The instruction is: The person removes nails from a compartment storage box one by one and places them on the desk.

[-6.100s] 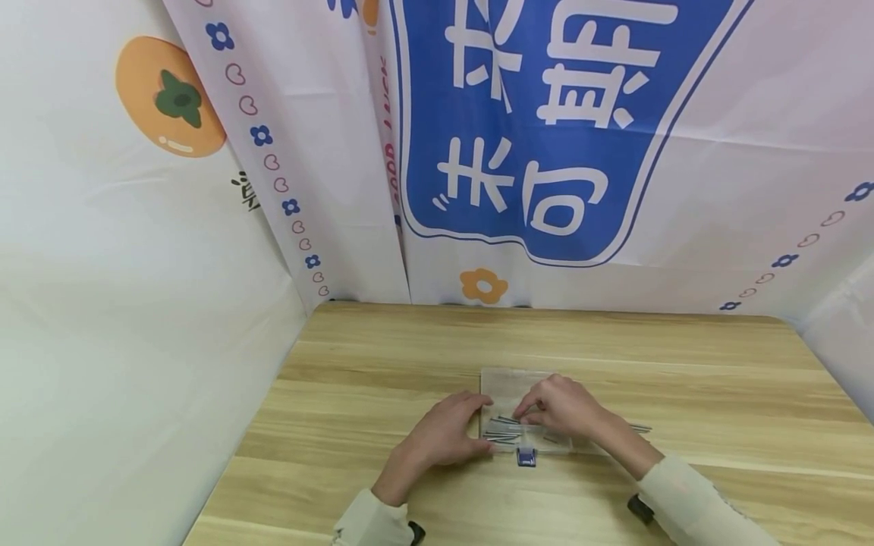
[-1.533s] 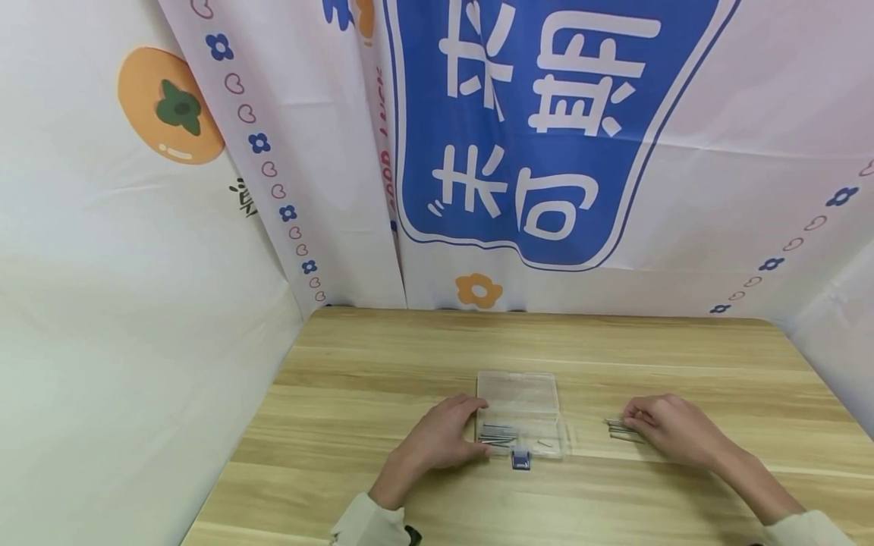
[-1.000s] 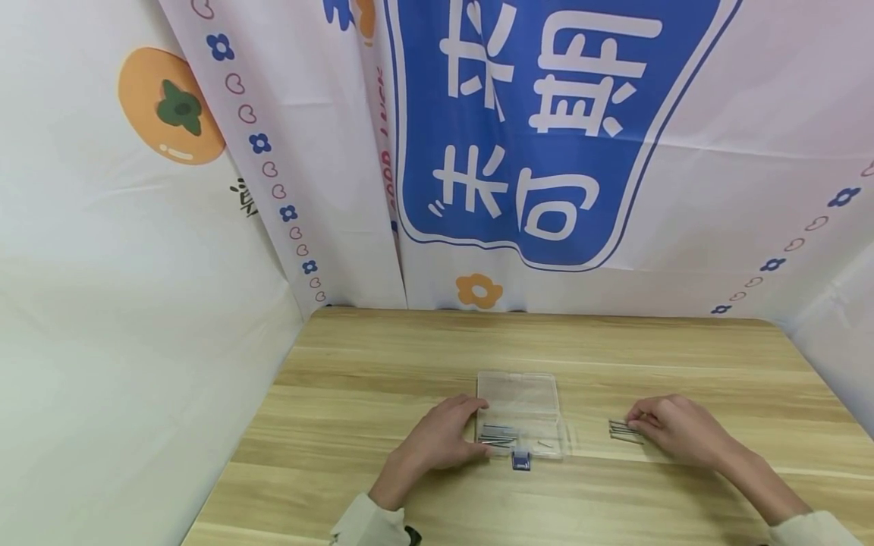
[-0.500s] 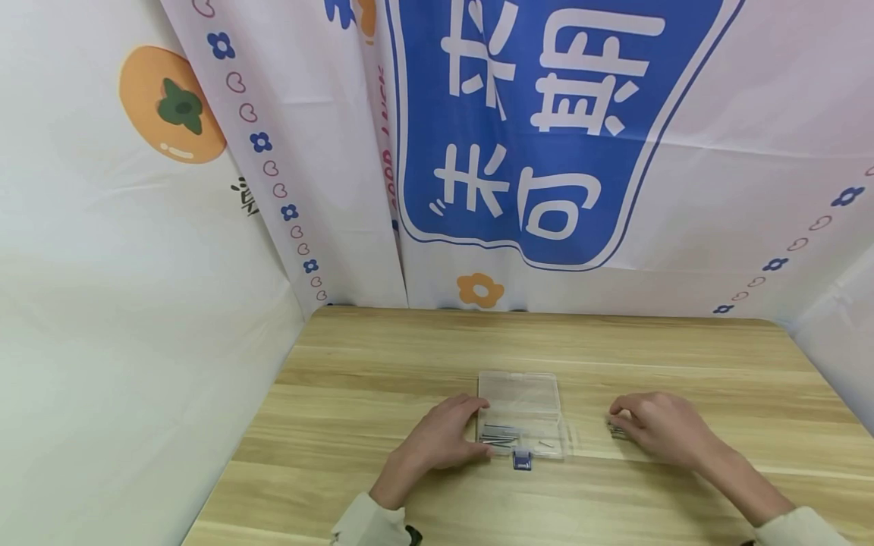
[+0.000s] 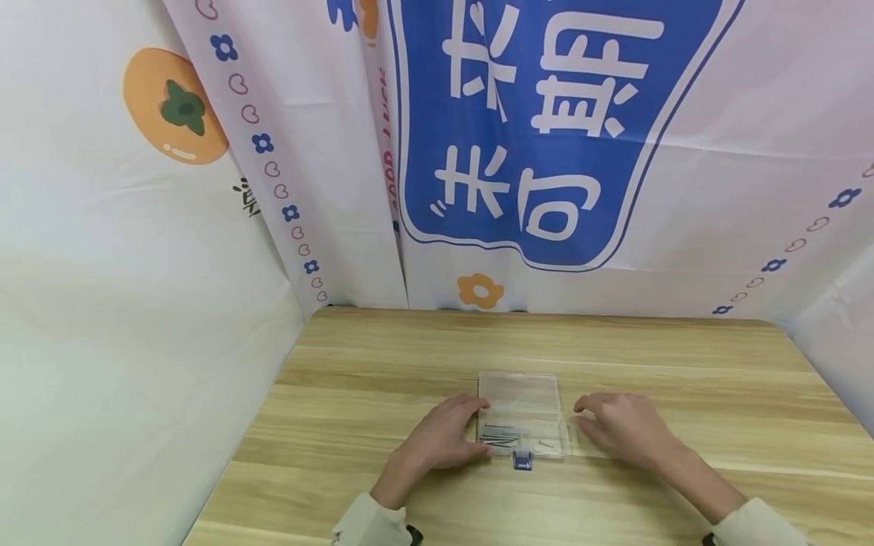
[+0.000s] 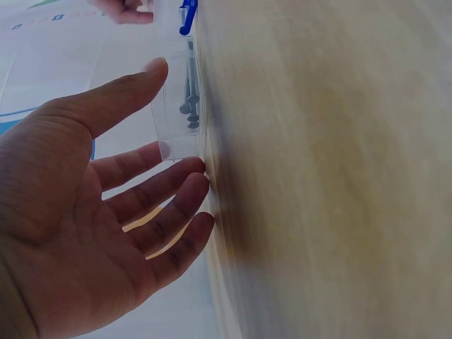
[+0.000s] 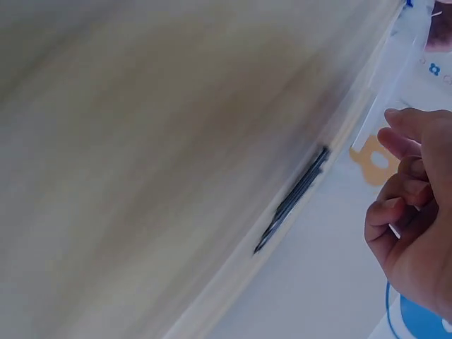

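Observation:
An open clear plastic box (image 5: 519, 391) with a blue latch (image 5: 522, 460) lies on the table, its lid folded back. Several nails (image 5: 500, 439) sit in its left compartment, and one short nail (image 5: 546, 444) is in the right part. My left hand (image 5: 444, 434) holds the box's left end, thumb at the front wall, fingers along the side. Just right of the box is my right hand (image 5: 624, 431), thumb and index fingertips together. A thin sliver of a nail (image 7: 405, 103) shows at those fingertips in the right wrist view.
A small bundle of nails (image 7: 291, 200) lies on the table under the right hand, hidden from the head view. The wooden table (image 5: 382, 341) meets a printed cloth (image 5: 437, 288) at the back, with another cloth wall on the left.
My right hand was in the box, then over the nails at the right, and has now come left towards the box. My left hand stays at the box's left end.

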A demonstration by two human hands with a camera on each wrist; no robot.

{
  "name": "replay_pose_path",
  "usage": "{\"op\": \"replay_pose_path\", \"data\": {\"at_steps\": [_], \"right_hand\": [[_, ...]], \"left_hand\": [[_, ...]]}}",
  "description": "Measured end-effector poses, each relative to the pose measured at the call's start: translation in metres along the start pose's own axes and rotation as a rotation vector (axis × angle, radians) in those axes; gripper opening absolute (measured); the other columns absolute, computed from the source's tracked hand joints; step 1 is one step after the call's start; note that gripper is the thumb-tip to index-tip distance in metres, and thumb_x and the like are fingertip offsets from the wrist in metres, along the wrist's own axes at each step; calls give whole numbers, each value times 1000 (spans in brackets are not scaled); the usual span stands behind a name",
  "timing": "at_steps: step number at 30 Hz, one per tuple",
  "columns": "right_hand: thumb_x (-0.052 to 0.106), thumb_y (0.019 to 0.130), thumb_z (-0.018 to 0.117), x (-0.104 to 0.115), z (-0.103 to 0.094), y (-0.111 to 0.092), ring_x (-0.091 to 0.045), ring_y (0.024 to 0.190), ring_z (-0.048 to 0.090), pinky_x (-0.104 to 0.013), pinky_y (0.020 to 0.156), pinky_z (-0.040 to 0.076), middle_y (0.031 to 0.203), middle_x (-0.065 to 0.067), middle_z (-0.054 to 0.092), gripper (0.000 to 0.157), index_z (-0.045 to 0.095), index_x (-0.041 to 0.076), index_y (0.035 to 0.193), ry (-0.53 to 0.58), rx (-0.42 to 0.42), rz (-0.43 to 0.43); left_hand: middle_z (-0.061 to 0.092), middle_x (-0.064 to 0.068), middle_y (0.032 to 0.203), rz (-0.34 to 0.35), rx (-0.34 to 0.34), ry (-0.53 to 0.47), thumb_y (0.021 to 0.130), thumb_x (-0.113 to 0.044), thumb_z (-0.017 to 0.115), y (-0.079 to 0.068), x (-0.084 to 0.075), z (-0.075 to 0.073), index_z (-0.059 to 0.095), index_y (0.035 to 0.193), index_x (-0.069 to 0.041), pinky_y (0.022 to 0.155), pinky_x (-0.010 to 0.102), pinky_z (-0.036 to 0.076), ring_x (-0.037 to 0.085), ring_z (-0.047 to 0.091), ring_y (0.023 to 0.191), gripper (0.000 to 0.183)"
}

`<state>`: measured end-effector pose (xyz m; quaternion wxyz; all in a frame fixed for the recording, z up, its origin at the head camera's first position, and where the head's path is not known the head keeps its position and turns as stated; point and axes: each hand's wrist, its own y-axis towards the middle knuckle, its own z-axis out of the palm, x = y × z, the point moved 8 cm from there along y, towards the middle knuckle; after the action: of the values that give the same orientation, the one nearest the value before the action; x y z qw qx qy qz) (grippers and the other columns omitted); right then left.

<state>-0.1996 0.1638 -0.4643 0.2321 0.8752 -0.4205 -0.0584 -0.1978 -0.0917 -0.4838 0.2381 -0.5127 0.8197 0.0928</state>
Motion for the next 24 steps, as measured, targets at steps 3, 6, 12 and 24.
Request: {"op": "replay_pose_path", "data": {"at_steps": [3,6,12,24], "right_hand": [[18,84,89,7,6,7,12,53,36,-13,47,36,85,5,81,14,82,16,96,47,9,3],[18,87,88,12,10,12,13,52,27,-12,46,30,78,9,77,11,83,16,97,82,28,23],[20,88,88,15,13,19,10,52,26,-15,46,29,62,21,51,15,82,17,102,128,69,68],[21,87,90,24,19,28,12,53,28,-12,47,31,61,21,51,18,82,17,103,183,40,-1]], "left_hand": [[63,7,152,2,-2,-2,89,-43,88,0,1,0,63,148,-14,118,48,50,28,59,142,70],[63,7,152,-2,-1,-5,89,-43,88,0,1,0,62,148,-15,118,47,49,28,58,142,70],[63,6,151,-4,1,-3,90,-43,87,1,1,1,62,148,-15,118,46,50,27,59,141,70],[64,6,150,-5,-9,12,88,-43,89,-1,0,0,63,147,-15,117,47,50,27,59,141,70]]}}
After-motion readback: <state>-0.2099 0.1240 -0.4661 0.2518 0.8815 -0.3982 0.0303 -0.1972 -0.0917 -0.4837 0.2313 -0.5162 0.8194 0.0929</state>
